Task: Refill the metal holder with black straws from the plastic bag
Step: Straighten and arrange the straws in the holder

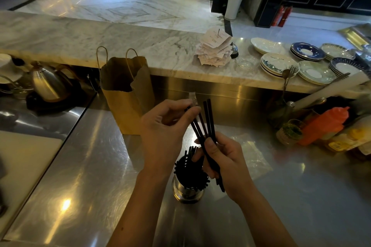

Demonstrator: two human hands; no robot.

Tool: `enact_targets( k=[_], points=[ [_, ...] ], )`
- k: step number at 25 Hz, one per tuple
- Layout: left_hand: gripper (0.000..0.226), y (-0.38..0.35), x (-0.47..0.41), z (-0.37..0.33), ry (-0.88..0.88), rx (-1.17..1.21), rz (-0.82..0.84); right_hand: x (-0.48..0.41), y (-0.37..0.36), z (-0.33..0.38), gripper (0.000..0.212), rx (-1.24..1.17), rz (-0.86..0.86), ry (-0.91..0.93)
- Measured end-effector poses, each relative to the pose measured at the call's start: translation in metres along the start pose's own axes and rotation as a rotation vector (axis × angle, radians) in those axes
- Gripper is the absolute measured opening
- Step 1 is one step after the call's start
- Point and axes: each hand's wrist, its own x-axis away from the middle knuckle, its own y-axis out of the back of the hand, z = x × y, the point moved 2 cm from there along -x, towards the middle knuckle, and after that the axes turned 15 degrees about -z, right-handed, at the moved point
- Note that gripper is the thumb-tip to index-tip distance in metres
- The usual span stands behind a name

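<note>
Clamped in the right hand (222, 158) is a small bundle of black straws (206, 124), tilted above the metal holder (186, 192). Their upper ends are pinched by the left hand (166, 126). Beside the holder, a plastic bag (251, 154) is laid flat.

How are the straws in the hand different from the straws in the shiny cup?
The straws in the right hand number only a few; the straws in the metal holder are many. The held straws fan out, tilted above the counter; the holder's straws stand packed together. Both sets are black.
</note>
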Motion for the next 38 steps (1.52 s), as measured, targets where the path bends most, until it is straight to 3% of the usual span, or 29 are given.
enact_targets(
  k=[3,9,18,31,38],
  points=[
    [0.029,-0.003,0.000,-0.002,-0.012,-0.047,0.084,0.000,0.000,0.001,0.026,-0.006,0.023,-0.010],
    [0.027,-0.003,0.001,0.000,-0.017,-0.065,0.144,0.000,0.002,0.003,0.021,-0.024,0.052,-0.047],
    [0.015,0.001,-0.004,-0.001,-0.047,-0.135,0.157,0.002,0.003,0.002,0.023,-0.036,0.085,-0.105],
    [0.026,0.002,-0.003,0.000,-0.096,-0.166,0.173,0.000,0.004,0.006,0.028,0.018,0.116,-0.120],
    [0.019,0.005,-0.011,0.003,-0.021,-0.180,0.205,-0.002,0.008,0.006,0.027,0.077,0.131,-0.130]
  ],
)
